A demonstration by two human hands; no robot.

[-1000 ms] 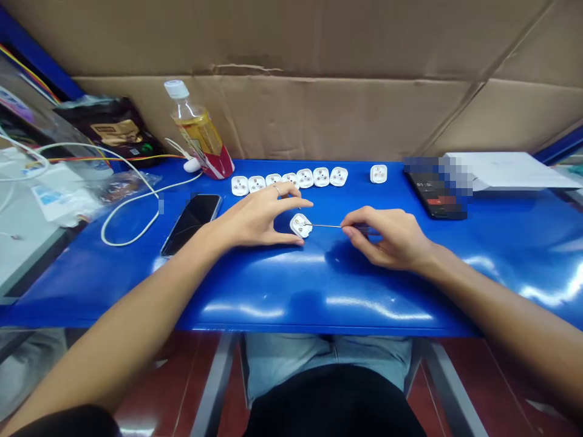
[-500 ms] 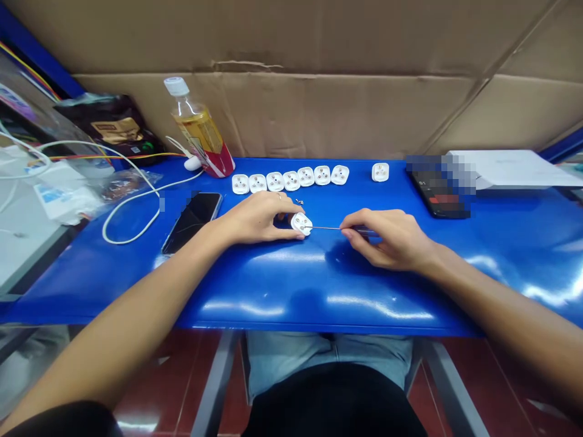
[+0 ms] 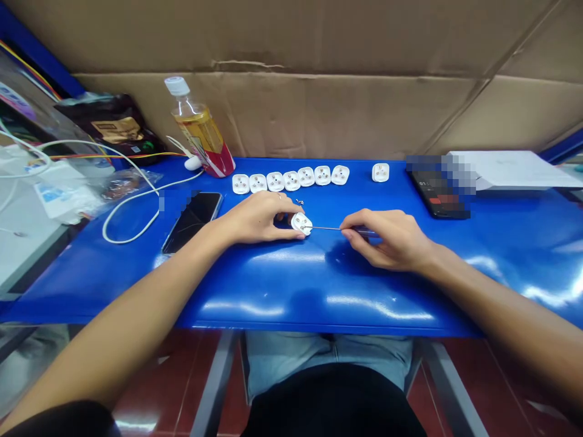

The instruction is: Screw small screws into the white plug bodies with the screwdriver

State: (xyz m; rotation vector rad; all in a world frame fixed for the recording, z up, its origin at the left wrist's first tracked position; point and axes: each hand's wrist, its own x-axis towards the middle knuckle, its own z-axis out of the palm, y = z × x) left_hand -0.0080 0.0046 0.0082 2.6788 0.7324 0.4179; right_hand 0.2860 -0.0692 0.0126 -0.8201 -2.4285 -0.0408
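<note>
Left hand [image 3: 257,217] drawn back from shell row since earlier frame, tiny metal bit [image 3: 299,201] now showing on bench. Left thumb and fingers pinch white three-pin plug shell [image 3: 301,223], mid-bench near far side of blue bench [image 3: 273,297]. Right hand [image 3: 392,237] pinches dark-handled steel pick [image 3: 325,228], tip at shell. Seven shells [image 3: 291,180] lined along far edge, one more shell [image 3: 380,172] set apart rightward. Label on drink bottle [image 3: 200,130] unreadable; writing on black device [image 3: 437,203] pixelated.
</note>
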